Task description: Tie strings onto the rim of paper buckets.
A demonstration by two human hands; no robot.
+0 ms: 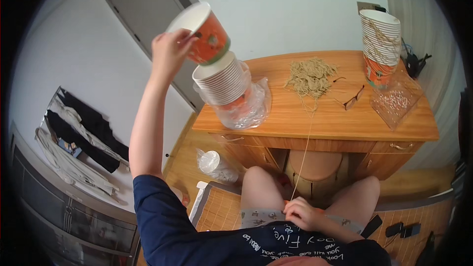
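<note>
Raised at the upper left, my left hand (171,51) grips an orange paper bucket (209,39) by its rim, thumb and fingers pinching the wall. The bucket tilts just above a stack of nested white-rimmed paper buckets (221,83), half wrapped in clear plastic on the desk's left end. Down in my lap, my right hand (300,213) is curled closed at the end of a thin string (304,160). That string runs taut over the desk edge from a tangled pile of tan string (311,76). Something orange shows partly beneath the right hand; its shape is hidden.
On the wooden desk (276,113) lie eyeglasses (354,99) and a clear bag of small pale pieces (396,101). A tall string-draped bucket stack (380,39) stands at the right end. Below are a round stool (315,165) and a plastic-wrapped white roll (212,160).
</note>
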